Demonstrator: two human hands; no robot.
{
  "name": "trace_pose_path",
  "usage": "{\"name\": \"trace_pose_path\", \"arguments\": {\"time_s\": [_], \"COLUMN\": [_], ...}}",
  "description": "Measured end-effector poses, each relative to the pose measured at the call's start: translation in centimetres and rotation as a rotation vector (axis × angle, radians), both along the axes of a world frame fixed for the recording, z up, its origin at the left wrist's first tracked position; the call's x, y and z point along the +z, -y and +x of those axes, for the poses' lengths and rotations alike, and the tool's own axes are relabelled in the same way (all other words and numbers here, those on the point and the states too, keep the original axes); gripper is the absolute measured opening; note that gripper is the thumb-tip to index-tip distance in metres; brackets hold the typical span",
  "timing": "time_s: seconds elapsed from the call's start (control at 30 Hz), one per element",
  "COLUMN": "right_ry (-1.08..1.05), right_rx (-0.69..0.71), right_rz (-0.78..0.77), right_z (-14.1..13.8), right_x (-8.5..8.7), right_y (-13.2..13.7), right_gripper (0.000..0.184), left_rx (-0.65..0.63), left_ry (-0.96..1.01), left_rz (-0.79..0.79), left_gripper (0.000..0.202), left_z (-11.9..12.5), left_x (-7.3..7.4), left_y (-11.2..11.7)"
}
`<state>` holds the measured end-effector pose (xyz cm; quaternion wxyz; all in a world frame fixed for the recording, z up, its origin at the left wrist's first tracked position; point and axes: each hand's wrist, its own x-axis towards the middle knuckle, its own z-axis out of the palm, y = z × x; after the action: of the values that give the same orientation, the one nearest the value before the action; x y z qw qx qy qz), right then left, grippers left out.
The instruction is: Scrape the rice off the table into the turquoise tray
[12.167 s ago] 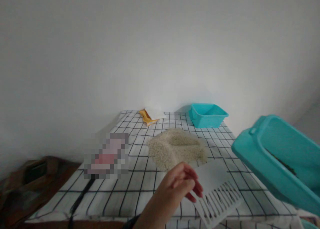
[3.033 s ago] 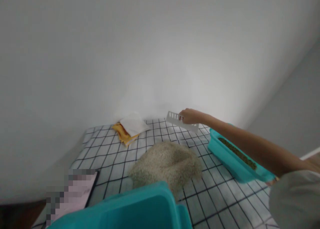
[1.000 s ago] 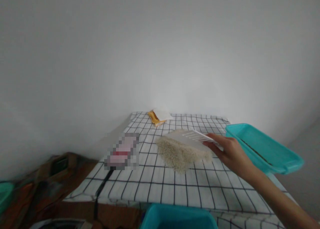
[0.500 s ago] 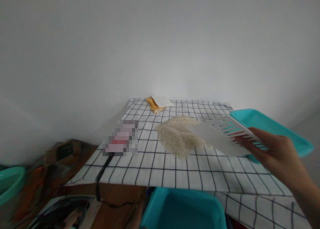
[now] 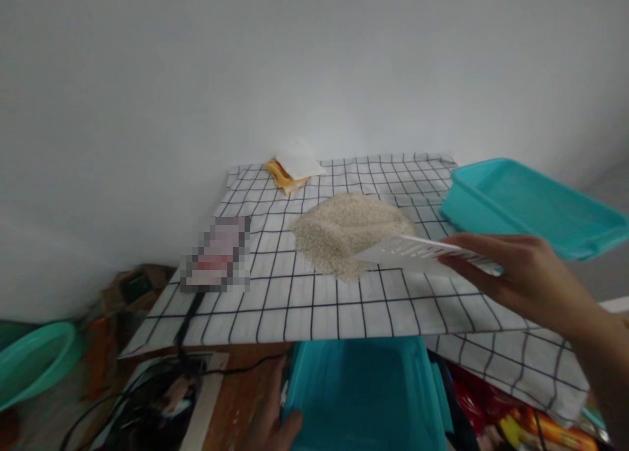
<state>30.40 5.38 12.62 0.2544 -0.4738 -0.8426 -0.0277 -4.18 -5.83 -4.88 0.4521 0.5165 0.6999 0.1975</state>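
Note:
My right hand grips a thin white plastic plate with slots, held nearly edge-on. Its far end meets the front right side of a heap of pale granules on the checked cloth. Below the cloth's front edge, my left hand holds the left wall of a deep teal bin, thumb on the rim. The lower part of that hand is cut off by the picture's edge. The bin's visible inside looks bare. Another teal tray rests tilted at the cloth's right side.
A blurred-out phone-like device with a black cable lies on the left of the cloth. White and yellow folded cloths lie near the wall. A green basin stands on the floor at left. Colourful packages show at lower right.
The slotted plate has tilted edge-on, its tip lower at the heap's front. My left hand has come further into view on the bin. The camera looks further down.

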Motion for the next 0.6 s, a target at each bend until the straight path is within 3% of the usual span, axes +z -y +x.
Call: {"name": "trace_pose_path", "arguments": {"time_s": [0.1,0.27,0.43,0.6], "right_ry": [0.103,0.218,0.256,0.254], "right_rx": [0.121,0.096,0.208,0.262], "right_rz": [0.035,0.131,0.168,0.201], "right_z": [-0.2,-1.3,-2.1,-2.2], "right_x": [-1.1,-2.2,-2.5,-2.8], "right_y": [-0.7,-0.7,0.0,1.2], "right_gripper": [0.019,0.015,0.017,0.019], "left_rx": [-0.047,-0.098,-0.099,-0.221], "left_ry": [-0.027,-0.038,-0.090,-0.202], "left_rz": [0.097,0.147,0.143,0.168], "left_gripper": [0.067,0.067,0.068,0.076], "left_z": [-0.3,0.0,0.2,-0.1], "left_x": [-0.3,-0.6,-1.3,-1.2], "left_y": [0.7,1.2,1.5,1.6]}}
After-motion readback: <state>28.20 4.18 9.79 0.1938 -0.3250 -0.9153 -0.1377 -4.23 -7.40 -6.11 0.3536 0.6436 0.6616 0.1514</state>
